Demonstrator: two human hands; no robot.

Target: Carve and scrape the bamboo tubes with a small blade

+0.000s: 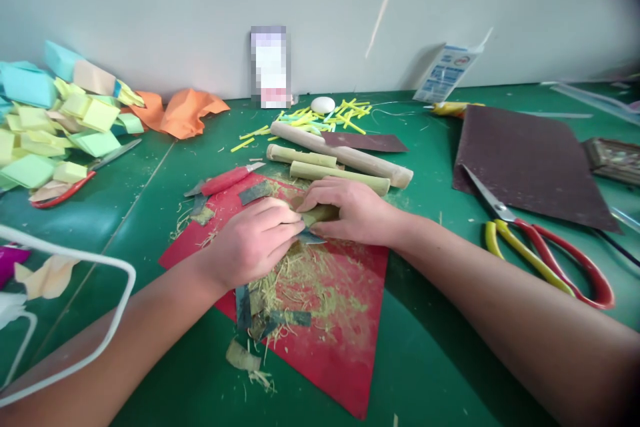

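My right hand [353, 210] is wrapped around a short greenish bamboo piece [320, 215], with its thumb side toward me. My left hand [260, 237] is closed, its fingertips pinched against the left end of that piece. A dark strip [311, 237] that looks like sandpaper shows under the left fingertips. Below both hands lies a red sheet [345, 353], strewn with yellowish shavings and dust [300, 280] and dark scraps [293, 318]. A red-handled knife [227, 180] rests at its upper left. Just beyond my hands lie bamboo pieces [340, 177].
Red-and-yellow scissors [540, 247] and a dark brown sheet [535, 160] lie at right. Folded paper [75, 113] is heaped at left, near a white wire frame [120, 320]. A phone [270, 67] leans on the wall behind yellow strips [300, 121] and a white egg-shaped object [323, 105].
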